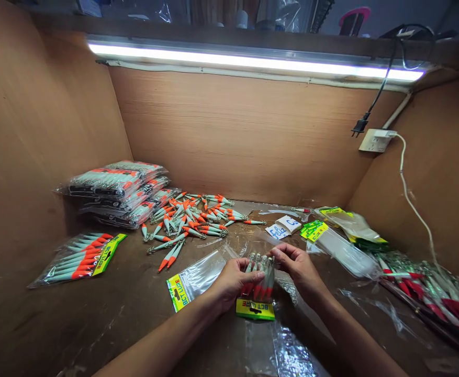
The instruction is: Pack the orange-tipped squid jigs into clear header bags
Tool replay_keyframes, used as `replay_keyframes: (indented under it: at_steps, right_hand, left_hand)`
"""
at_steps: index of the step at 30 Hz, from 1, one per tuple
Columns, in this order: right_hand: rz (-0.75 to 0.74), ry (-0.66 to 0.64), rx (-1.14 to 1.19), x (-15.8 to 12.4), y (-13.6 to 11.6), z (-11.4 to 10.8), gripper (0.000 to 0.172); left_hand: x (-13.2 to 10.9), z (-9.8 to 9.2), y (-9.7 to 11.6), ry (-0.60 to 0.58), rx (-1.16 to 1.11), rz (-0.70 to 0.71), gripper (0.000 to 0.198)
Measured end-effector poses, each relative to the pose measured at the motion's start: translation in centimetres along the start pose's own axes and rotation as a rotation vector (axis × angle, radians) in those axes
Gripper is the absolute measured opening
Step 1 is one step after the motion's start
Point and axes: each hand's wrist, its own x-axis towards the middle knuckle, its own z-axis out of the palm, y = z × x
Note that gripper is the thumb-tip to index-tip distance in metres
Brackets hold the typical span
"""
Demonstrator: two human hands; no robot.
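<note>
My left hand (231, 283) is closed around a row of several pale-and-orange fishing lures (258, 287), its thumb lying across them. Their hooked ends point away from me. Just below their orange ends is a yellow-green header card (255, 309) printed "BCT LURE", upside down to me. Whether the lures are inside its clear bag I cannot tell. My right hand (299, 264) pinches at the hooked end of the rightmost lure. Beside my left forearm lies a flat clear bag (203, 272) with a matching card.
Loose lures (190, 214) are heaped at the back. Stacked lure packs (115, 186) stand at the left, with one filled bag (82, 259) before them. To the right lie clear bags (345, 251), paper notes (282, 228) and red-tipped lures (429, 293). A plug (360, 125) hangs above.
</note>
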Motion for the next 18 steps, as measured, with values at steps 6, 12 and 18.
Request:
replay_keyframes:
  at_steps: [6, 12, 18]
  right_hand:
    - [0.035, 0.027, 0.040, 0.0, 0.0, -0.3, 0.031]
    - [0.086, -0.007, 0.003, -0.2, 0.2, -0.1, 0.033]
    - [0.077, -0.017, -0.031, 0.1, 0.6, -0.4, 0.033]
  left_hand:
    - [-0.3, 0.2, 0.9, -0.090, 0.003, 0.006, 0.066]
    - [-0.1, 0.3, 1.6, -0.108, 0.103, 0.036, 0.051]
    - [-0.4, 0.2, 1.7, -0.067, 0.059, -0.043, 0.053]
